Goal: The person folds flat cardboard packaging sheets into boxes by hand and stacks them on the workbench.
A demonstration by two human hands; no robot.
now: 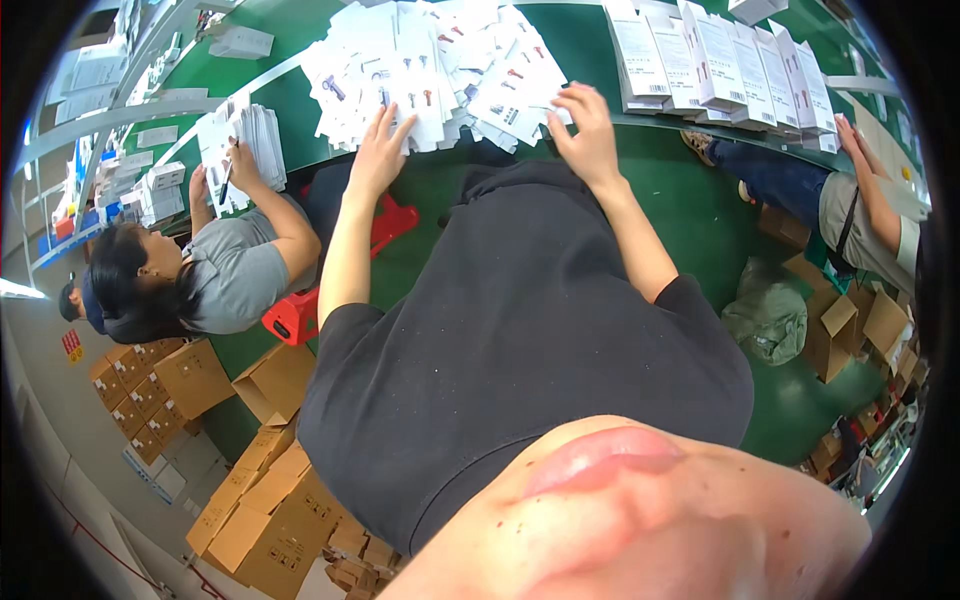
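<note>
A wide, overlapping pile of flat white printed cartons covers the middle of the green table in front of me. Small pictures of dark and reddish handheld devices are printed on them. My left hand rests at the pile's near left edge, fingers stretched out and apart over a sheet. At the near right edge is my right hand, its fingers loosely bent and spread, touching the rim of another flat carton. Neither hand visibly grips anything.
Several assembled white boxes stand in a row on the table's right. To my left, a seated person holds a pen over a stack of white cartons. Another person stands at the right. Brown cardboard boxes sit behind me.
</note>
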